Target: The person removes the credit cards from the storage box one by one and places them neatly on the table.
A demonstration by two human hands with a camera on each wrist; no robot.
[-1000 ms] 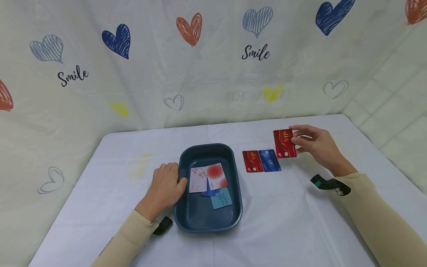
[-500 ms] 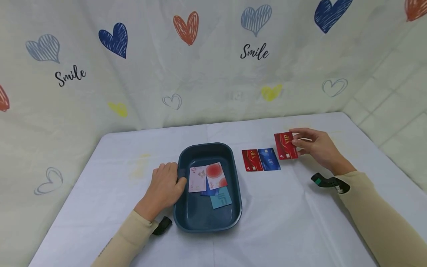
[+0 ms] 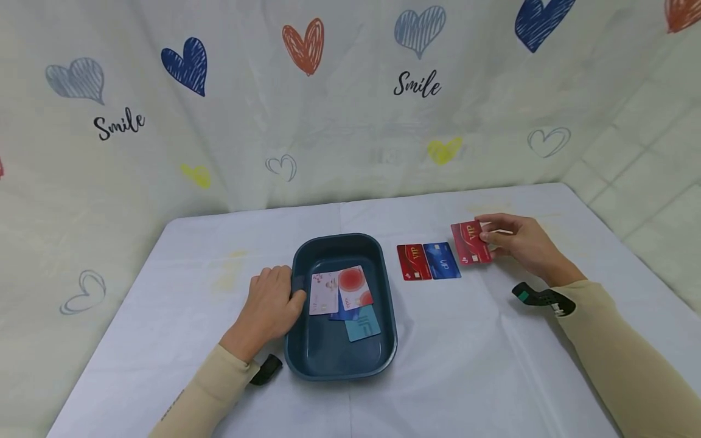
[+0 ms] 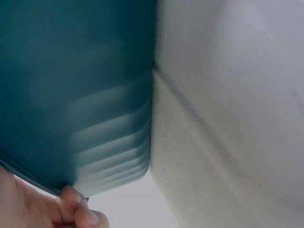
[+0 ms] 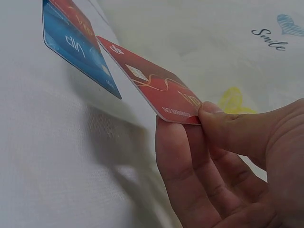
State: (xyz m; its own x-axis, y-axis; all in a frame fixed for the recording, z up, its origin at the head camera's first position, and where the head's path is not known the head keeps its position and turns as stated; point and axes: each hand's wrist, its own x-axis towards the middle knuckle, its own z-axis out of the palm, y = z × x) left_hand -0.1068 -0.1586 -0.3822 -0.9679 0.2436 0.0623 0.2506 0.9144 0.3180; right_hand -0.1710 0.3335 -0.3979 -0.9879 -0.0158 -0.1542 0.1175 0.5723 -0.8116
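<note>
My right hand [image 3: 517, 238] is pinching and lowering a red card [image 3: 468, 242], bringing it nearer level with the blue card [image 3: 442, 260] at eight o'clock; my left hand [image 3: 267, 304] is gripping the tray [image 3: 342, 366].

"What's behind the white-covered table [image 3: 449, 359]?"
"A pale, creased sheet [image 3: 350, 115] printed with blue, red and yellow hearts [image 3: 188, 68], and "Smile" twice in black script [image 3: 417, 84]."
"And on the right?"
"A pale, tile-patterned surface [image 3: 652, 170], softly lit."
</note>
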